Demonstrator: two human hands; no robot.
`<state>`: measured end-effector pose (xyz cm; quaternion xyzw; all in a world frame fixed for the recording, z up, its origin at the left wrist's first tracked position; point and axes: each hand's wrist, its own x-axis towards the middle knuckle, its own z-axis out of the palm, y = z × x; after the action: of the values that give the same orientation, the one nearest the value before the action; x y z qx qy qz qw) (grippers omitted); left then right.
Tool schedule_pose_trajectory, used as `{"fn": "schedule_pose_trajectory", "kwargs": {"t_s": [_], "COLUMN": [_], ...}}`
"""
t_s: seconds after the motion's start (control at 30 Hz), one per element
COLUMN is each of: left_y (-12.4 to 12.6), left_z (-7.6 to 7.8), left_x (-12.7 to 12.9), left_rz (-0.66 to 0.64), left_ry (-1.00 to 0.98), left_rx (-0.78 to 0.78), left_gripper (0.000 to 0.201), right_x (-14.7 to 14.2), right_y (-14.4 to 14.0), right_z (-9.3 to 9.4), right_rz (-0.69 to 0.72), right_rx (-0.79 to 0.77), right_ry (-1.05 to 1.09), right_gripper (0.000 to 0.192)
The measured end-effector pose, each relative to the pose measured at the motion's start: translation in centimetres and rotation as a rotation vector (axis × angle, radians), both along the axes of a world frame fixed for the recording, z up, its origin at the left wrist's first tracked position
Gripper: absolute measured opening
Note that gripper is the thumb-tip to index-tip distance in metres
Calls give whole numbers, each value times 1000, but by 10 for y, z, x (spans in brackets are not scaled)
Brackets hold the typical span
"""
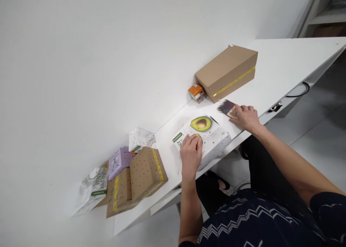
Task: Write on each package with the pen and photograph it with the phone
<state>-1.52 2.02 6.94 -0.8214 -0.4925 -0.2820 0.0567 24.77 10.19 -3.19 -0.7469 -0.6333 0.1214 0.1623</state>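
A white box (213, 142) printed with an avocado lies near the table's front edge. My left hand (190, 151) rests on top of its left part, fingers laid fairly flat and slightly bent. Just beyond the box's right end, my right hand (246, 117) has its fingers closed over the near end of a dark, flat, picture-printed card (228, 107). One corner of that card is blurred. On the box's top, near its far right edge, a thin dark mark or pen-like thing (214, 120) shows; I cannot tell which.
A large brown carton (229, 72) with yellow tape stands at the back, beside a small orange box (196, 92). To the left are an open spotted carton (147, 167), a purple box (119, 162) and white packages (142, 139). A black cable (305, 90) hangs at the table's front.
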Motion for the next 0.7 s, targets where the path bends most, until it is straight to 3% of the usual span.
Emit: {"fn": "schedule_pose_trajectory", "kwargs": {"t_s": [0.13,0.2,0.27,0.4,0.53,0.6,0.7], "left_y": [-1,-2,-2,-3,-2,-1,-4], "left_z": [1,1,2,3,3,3,4], "left_x": [-1,-1,-1,0,0,0,0], "left_rz": [12,11,9,8,7,17,42], "left_ry": [10,17,31,50,45,48,72], "left_rx": [1,8,7,-1,-8,-30,-84], "left_gripper": [22,21,21,20,20,19,18], "right_x": [1,7,13,9,-21,-42,-77], "right_y": [-4,-12,-26,-63,-91,-98,-102], "right_z": [5,8,15,57,111,128,135], "right_rz": [-75,-138,-169,-50,17,86,175], "right_rx": [-19,-15,-4,1,-88,-212,-480], "right_ry": [96,318,672,1359,1739,1888,2074], "right_gripper": [74,78,80,65,60,60,57]}}
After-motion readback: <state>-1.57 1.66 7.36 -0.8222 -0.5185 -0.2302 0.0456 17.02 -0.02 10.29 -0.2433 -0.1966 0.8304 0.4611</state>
